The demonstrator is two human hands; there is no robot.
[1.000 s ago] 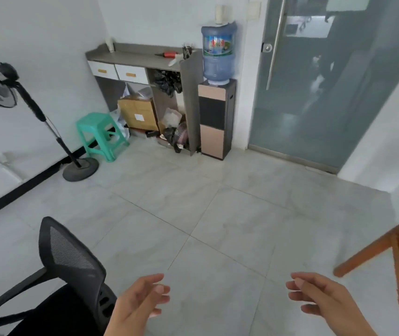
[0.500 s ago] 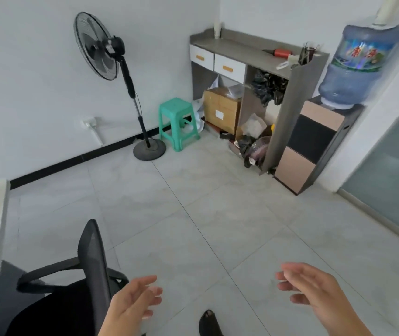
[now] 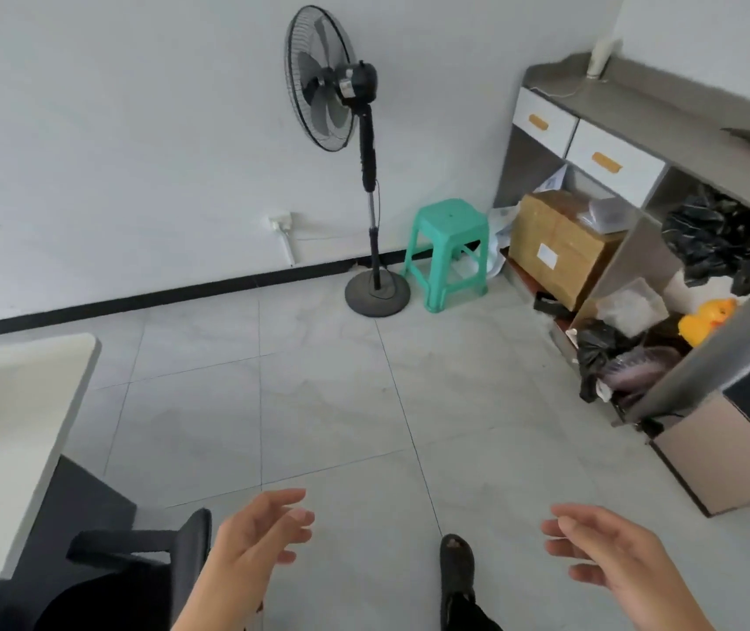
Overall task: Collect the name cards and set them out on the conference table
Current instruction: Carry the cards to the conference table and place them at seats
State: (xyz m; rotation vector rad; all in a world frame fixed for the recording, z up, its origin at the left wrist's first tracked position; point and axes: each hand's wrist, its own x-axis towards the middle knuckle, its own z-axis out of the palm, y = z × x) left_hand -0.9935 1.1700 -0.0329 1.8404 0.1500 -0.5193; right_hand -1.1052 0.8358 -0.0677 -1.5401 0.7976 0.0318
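No name cards are in view. My left hand point(image 3: 255, 539) hangs at the lower middle with fingers spread and nothing in it. My right hand point(image 3: 610, 553) is at the lower right, also spread and holding nothing. Both hover over the grey tiled floor. A pale table point(image 3: 9, 421) shows its corner at the left edge. My dark shoe point(image 3: 456, 560) is on the floor between my hands.
A black mesh office chair point(image 3: 136, 567) stands at the lower left beside the table. A standing fan point(image 3: 366, 198) and a green plastic stool point(image 3: 448, 248) are against the far wall. A grey cabinet point(image 3: 637, 129) full of boxes and bags fills the right side.
The view has swung left: the glass door and water bottle have left the frame, while the fan and the table corner came in. Both hands stay spread and hold nothing.
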